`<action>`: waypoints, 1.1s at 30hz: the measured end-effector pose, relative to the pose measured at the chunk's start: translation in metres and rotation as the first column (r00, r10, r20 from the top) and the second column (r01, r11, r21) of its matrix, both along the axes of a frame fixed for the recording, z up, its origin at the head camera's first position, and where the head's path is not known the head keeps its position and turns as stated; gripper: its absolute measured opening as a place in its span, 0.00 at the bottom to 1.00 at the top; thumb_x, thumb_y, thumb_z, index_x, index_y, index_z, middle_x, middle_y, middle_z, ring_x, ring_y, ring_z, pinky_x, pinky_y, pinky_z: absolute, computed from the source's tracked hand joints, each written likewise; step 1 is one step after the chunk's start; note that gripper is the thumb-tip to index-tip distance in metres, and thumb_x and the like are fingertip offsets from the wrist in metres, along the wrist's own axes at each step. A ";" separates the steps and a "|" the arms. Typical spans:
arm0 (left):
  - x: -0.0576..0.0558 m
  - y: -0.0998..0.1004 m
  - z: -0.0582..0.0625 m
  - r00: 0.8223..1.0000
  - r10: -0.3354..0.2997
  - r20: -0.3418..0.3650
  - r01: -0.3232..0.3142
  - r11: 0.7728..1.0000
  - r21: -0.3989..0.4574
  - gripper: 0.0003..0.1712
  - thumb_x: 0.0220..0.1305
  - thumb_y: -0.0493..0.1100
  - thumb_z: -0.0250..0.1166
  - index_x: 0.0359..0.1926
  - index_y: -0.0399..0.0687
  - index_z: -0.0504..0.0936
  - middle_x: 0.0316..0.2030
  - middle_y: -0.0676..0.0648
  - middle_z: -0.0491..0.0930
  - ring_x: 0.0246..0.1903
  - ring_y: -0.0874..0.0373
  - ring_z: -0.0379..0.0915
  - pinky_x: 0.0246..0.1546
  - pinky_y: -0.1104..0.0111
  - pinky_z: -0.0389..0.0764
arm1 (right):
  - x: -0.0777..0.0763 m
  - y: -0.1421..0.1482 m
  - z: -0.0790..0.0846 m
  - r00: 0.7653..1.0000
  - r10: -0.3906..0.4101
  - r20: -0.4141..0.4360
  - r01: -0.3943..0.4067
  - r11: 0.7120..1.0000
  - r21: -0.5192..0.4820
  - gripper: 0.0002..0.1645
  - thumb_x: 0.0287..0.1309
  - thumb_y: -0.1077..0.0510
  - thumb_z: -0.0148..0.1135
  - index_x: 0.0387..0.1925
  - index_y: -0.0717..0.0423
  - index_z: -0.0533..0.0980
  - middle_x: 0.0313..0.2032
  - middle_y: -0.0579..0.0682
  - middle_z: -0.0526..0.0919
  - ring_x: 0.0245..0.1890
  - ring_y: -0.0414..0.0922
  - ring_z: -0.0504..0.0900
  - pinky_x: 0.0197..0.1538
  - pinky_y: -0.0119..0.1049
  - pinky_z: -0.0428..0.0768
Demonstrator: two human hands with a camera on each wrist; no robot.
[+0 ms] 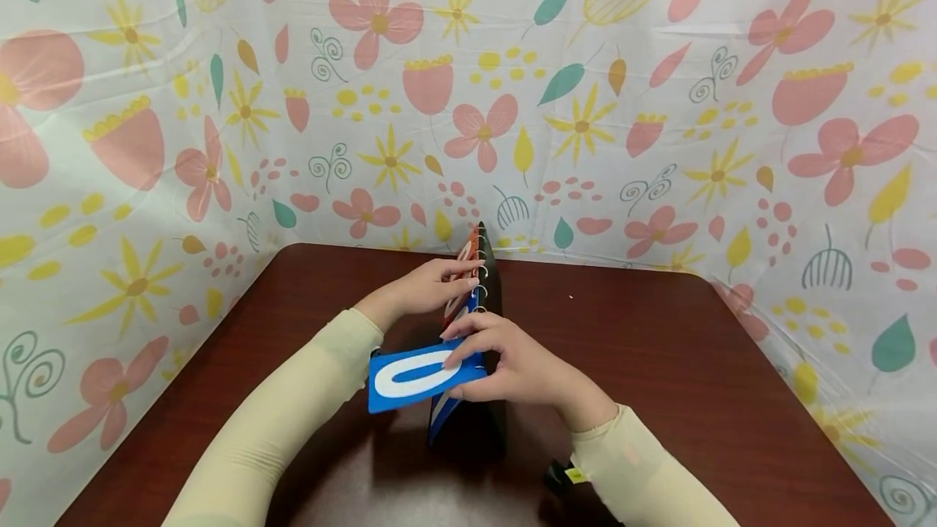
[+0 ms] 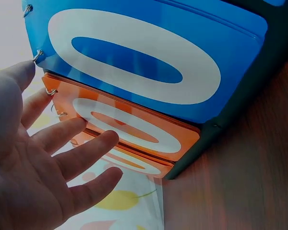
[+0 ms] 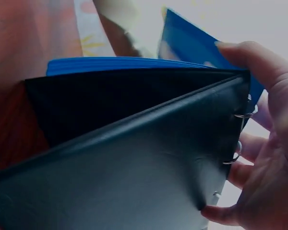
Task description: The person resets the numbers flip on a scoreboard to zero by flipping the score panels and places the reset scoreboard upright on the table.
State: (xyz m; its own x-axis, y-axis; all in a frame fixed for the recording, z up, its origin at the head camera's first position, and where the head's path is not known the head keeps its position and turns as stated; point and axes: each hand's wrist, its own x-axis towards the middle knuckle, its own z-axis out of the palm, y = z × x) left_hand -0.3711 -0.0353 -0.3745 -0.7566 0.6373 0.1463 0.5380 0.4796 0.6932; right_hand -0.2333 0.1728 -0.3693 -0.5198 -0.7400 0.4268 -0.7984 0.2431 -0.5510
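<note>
A tabletop flip scoreboard stands tent-like on the table, its black cover facing right and its number cards facing left. Metal rings run along its top edge. My right hand pinches a raised blue number card showing a white 0, thumb below and fingers above. Farther back, my left hand reaches over the ringed edge with fingers spread. In the left wrist view, its fingertips are at the rings beside a large blue 0 card and an orange 0 card.
The dark reddish-brown table meets a floral curtain at the back and sides. A small black object with a yellow label lies by the right forearm. A tiny pale speck sits behind the scoreboard to the right.
</note>
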 end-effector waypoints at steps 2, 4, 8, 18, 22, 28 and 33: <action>-0.001 -0.001 0.000 1.000 0.000 0.004 0.000 1.000 0.000 0.33 0.75 0.63 0.56 0.76 0.62 0.69 0.73 0.45 0.70 0.71 0.44 0.69 0.66 0.49 0.77 | 0.000 -0.002 0.003 0.999 -0.004 -0.044 0.007 0.998 0.057 0.12 0.55 0.46 0.77 0.41 0.39 0.89 0.56 0.48 0.84 0.58 0.45 0.76 0.57 0.40 0.79; 0.000 -0.001 0.000 1.000 -0.003 0.004 0.003 1.000 -0.002 0.33 0.75 0.63 0.56 0.76 0.62 0.69 0.74 0.45 0.69 0.71 0.45 0.68 0.67 0.49 0.76 | 0.002 -0.004 0.006 0.994 -0.034 -0.103 0.048 0.989 0.138 0.10 0.56 0.41 0.75 0.37 0.36 0.89 0.54 0.44 0.86 0.57 0.43 0.76 0.61 0.46 0.74; 0.000 -0.002 0.002 1.000 -0.001 -0.014 0.001 1.000 -0.004 0.33 0.75 0.63 0.56 0.76 0.62 0.68 0.76 0.46 0.66 0.73 0.48 0.66 0.68 0.49 0.75 | 0.010 -0.012 0.012 0.968 -0.092 -0.235 0.162 0.940 0.300 0.15 0.61 0.31 0.66 0.30 0.32 0.87 0.52 0.38 0.86 0.58 0.42 0.75 0.65 0.59 0.66; -0.006 -0.001 0.011 0.999 0.026 -0.039 -0.026 1.000 -0.003 0.31 0.75 0.63 0.57 0.73 0.59 0.74 0.71 0.48 0.72 0.68 0.46 0.72 0.63 0.49 0.79 | 0.018 -0.008 0.018 0.898 -0.169 -0.407 0.238 0.964 0.123 0.15 0.57 0.36 0.72 0.38 0.39 0.87 0.51 0.41 0.86 0.59 0.43 0.78 0.66 0.59 0.70; -0.017 0.007 0.020 0.997 0.070 -0.044 -0.067 0.996 0.057 0.29 0.76 0.61 0.57 0.70 0.55 0.76 0.70 0.48 0.73 0.68 0.47 0.73 0.65 0.49 0.78 | 0.026 0.002 0.018 0.808 -0.287 -0.514 0.293 0.953 -0.072 0.15 0.51 0.45 0.78 0.38 0.46 0.88 0.42 0.43 0.87 0.45 0.41 0.82 0.52 0.44 0.81; -0.042 0.020 0.027 0.992 0.125 0.005 -0.125 0.992 0.024 0.33 0.75 0.62 0.57 0.74 0.55 0.71 0.76 0.47 0.66 0.74 0.46 0.66 0.71 0.48 0.71 | 0.035 0.005 0.003 0.789 -0.302 -0.534 0.288 0.951 -0.113 0.06 0.56 0.52 0.75 0.36 0.46 0.88 0.25 0.38 0.83 0.22 0.32 0.74 0.29 0.23 0.76; -0.059 0.031 0.018 0.987 0.135 0.086 -0.136 0.991 0.006 0.40 0.73 0.65 0.58 0.79 0.59 0.62 0.81 0.48 0.56 0.78 0.47 0.57 0.75 0.50 0.66 | 0.036 0.003 -0.008 0.810 -0.288 -0.511 0.283 0.955 -0.089 0.07 0.60 0.49 0.73 0.38 0.45 0.89 0.26 0.37 0.86 0.21 0.30 0.76 0.32 0.23 0.80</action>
State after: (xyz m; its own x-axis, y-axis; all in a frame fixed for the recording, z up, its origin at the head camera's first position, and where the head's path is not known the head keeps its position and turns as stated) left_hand -0.4302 -0.0047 -0.3561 -0.8458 0.5267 0.0843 0.4074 0.5358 0.7396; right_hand -0.1969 0.1758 -0.3771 -0.4116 -0.5876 0.6966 -0.8608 0.5018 -0.0853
